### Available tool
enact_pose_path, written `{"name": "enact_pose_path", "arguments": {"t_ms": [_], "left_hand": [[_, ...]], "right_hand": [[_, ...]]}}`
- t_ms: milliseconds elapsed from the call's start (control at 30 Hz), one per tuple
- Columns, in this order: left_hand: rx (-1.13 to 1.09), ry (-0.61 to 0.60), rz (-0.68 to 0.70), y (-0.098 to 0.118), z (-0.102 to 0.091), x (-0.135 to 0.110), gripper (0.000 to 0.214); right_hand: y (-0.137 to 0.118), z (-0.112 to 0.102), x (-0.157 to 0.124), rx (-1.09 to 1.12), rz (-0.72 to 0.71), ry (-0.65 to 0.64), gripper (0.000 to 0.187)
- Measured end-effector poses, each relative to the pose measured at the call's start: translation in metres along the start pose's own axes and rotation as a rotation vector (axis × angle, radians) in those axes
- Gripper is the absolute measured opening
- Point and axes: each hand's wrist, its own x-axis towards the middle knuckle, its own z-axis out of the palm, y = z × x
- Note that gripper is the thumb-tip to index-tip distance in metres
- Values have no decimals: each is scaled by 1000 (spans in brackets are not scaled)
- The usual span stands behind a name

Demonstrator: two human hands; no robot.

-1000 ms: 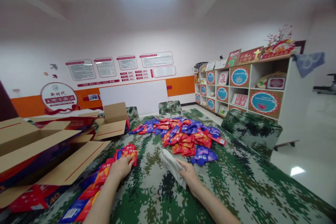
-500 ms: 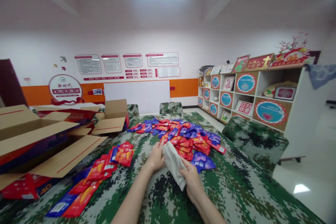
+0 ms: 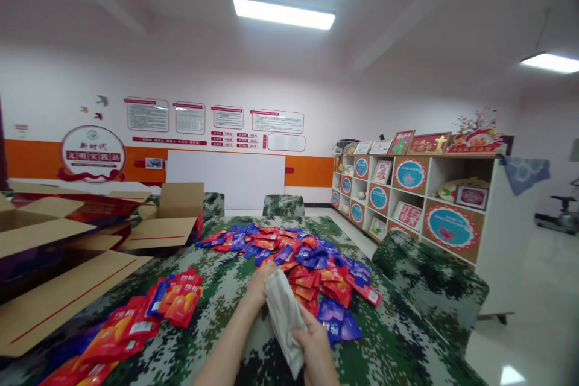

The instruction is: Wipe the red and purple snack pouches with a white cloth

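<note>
Both my hands are on a long, pale grey-white piece of folded cloth [image 3: 281, 313], held slanted above the camouflage-patterned tablecloth [image 3: 217, 325]. My left hand [image 3: 259, 284] is closed at its upper end, its fingers partly hidden behind the fabric. Lower down, my right hand [image 3: 314, 338] pinches the right edge between thumb and fingers. Just beyond them spreads a heap of red and blue-purple packets [image 3: 294, 247]. A few blue-purple packets [image 3: 337, 319] lie to the right of my right hand. Off to the left, red and blue packets [image 3: 136, 322] overlap in a row.
Opened cardboard boxes [image 3: 67, 301] with raised flaps crowd the table's left side, and a smaller open box [image 3: 169, 232] stands farther back. A camouflage-covered chair [image 3: 429, 277] is at the right edge. White shelves [image 3: 434, 164] with displays line the right wall.
My view has tilted up and turned slightly right, so the table appears lower and farther left. Both hands still hold the cloth, which now hangs a little more upright.
</note>
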Motion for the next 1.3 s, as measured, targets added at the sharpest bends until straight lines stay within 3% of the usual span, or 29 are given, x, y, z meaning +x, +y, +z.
{"name": "enact_pose_path", "arguments": {"t_ms": [200,367,467,567,633,800,900,1000,1133,1200,1300], "left_hand": [[-98,173,-55,-26,-57,-40,18],[-231,216,-203,-58,-93,-106,22],[-448,217,-304,-59,-87,-151,26],[-835,245,-428,-50,-67,-187,46],[-889,236,-460,-43,-52,-203,50],[-503,108,-245,-36,-34,-218,40],[-306,-15,-141,-30,-40,-224,42],[-8,-125,-69,-19,-56,-234,30],[306,-73,1,-2,-71,-246,20],[356,-23,59,5,-67,-249,29],[328,-94,162,10,-52,-251,51]], "right_hand": [[-20,2,-17,-15,-35,34,56],[-30,-3,-19,-62,-60,108,60],[-23,-5,-17,-39,-56,128,60],[-14,-4,-18,-32,-45,127,59],[-8,-2,-20,-41,-38,116,58],[3,-3,-22,-38,-15,98,59],[10,-6,-20,-43,-5,96,59],[16,-10,-18,-63,-11,99,59],[18,-10,-18,-92,-10,97,58],[17,-7,-19,-147,-15,101,58],[12,3,-23,-352,-122,35,60]]}}
